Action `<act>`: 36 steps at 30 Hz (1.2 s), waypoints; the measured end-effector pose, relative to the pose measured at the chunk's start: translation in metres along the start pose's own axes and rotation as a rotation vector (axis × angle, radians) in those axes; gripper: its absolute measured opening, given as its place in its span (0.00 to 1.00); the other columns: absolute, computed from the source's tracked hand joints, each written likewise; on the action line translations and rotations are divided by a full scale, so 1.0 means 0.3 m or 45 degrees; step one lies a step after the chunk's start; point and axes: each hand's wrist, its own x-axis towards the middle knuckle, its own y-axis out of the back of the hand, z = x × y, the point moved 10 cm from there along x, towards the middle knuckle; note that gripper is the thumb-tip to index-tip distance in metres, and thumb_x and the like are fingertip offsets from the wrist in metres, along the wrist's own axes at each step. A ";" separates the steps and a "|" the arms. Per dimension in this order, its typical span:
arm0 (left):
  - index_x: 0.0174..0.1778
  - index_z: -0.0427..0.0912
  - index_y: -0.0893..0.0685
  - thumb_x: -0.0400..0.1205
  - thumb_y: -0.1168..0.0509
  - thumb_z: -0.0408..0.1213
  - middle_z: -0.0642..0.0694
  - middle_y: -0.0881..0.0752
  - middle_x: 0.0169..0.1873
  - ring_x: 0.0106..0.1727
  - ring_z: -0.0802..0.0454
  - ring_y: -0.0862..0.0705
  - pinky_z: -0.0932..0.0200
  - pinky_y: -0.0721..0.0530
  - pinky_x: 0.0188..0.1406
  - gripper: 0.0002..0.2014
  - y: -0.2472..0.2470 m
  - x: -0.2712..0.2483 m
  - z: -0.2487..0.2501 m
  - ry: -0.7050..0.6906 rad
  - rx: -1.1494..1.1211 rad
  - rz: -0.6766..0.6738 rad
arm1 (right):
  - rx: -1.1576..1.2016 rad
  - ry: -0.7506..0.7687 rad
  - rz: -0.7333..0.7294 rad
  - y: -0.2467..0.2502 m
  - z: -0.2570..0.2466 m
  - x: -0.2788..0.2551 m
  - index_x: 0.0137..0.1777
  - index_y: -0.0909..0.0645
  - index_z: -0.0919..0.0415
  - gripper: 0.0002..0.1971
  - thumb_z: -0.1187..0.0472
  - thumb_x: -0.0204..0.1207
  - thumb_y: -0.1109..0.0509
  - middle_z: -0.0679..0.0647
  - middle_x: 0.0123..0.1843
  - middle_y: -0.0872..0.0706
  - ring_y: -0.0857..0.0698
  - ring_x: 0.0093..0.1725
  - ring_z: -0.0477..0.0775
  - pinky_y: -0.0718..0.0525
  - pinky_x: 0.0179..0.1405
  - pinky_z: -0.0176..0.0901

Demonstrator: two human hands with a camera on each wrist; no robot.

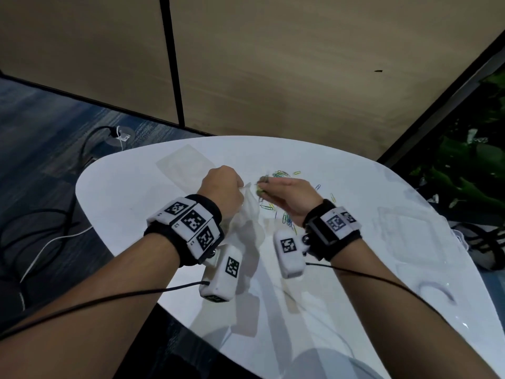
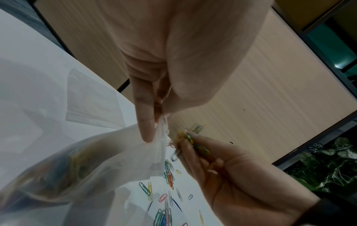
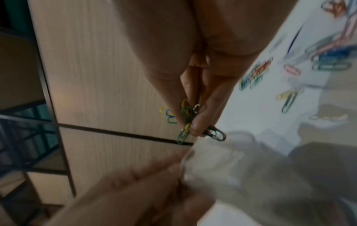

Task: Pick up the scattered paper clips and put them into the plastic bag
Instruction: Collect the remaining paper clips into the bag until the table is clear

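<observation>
My left hand (image 1: 237, 187) pinches the top edge of a clear plastic bag (image 1: 247, 214) and holds it up above the white table (image 1: 136, 192). In the left wrist view the bag (image 2: 92, 160) hangs below the left hand (image 2: 154, 122), with coloured clips dimly visible inside. My right hand (image 1: 261, 186) pinches a bunch of coloured paper clips (image 3: 186, 120) right beside the bag's mouth. Several loose paper clips (image 1: 282, 174) lie scattered on the table behind and under my right hand; the left wrist view shows more loose paper clips (image 2: 168, 175).
Another flat clear bag (image 1: 183, 162) lies on the table at the back left. Clear plastic packaging (image 1: 415, 236) lies at the table's right. Cables (image 1: 54, 242) trail on the carpet to the left. A wood-panelled wall (image 1: 273, 64) stands behind, plants (image 1: 470, 170) at the right.
</observation>
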 end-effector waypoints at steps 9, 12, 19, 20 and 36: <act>0.63 0.39 0.11 0.82 0.36 0.28 0.40 0.12 0.65 0.67 0.43 0.15 0.51 0.16 0.69 0.15 0.005 0.001 0.004 -0.004 -0.023 0.042 | -0.975 0.215 0.049 -0.126 0.009 -0.022 0.31 0.10 0.54 0.10 0.68 0.69 0.25 0.47 0.25 0.13 0.19 0.26 0.43 0.16 0.33 0.34; 0.60 0.40 0.09 0.82 0.38 0.26 0.43 0.11 0.61 0.65 0.44 0.14 0.52 0.15 0.66 0.16 -0.007 -0.006 0.012 -0.019 -0.006 0.014 | -1.376 0.376 0.048 -0.182 -0.033 -0.051 0.29 0.14 0.55 0.13 0.68 0.73 0.31 0.44 0.21 0.21 0.25 0.24 0.44 0.31 0.26 0.31; 0.56 0.38 0.08 0.81 0.37 0.26 0.40 0.09 0.55 0.60 0.42 0.12 0.50 0.13 0.63 0.15 0.009 -0.014 0.024 -0.024 -0.034 -0.006 | -1.088 0.316 -0.318 -0.196 -0.058 -0.089 0.43 0.10 0.53 0.18 0.74 0.76 0.37 0.57 0.41 0.09 0.10 0.41 0.60 0.11 0.45 0.47; 0.57 0.39 0.08 0.81 0.37 0.26 0.40 0.09 0.56 0.60 0.42 0.12 0.50 0.13 0.64 0.15 0.007 -0.015 0.026 -0.022 -0.043 -0.008 | -0.858 0.255 -0.279 -0.145 -0.070 -0.077 0.47 0.10 0.61 0.17 0.77 0.77 0.39 0.62 0.46 0.09 0.08 0.45 0.61 0.09 0.48 0.48; 0.64 0.37 0.12 0.84 0.39 0.26 0.39 0.14 0.67 0.59 0.38 0.10 0.47 0.11 0.64 0.16 0.039 -0.002 -0.029 -0.007 -0.084 -0.027 | -2.196 -0.163 0.295 0.373 0.082 0.470 0.81 0.42 0.56 0.38 0.57 0.72 0.30 0.67 0.85 0.48 0.46 0.81 0.77 0.40 0.78 0.73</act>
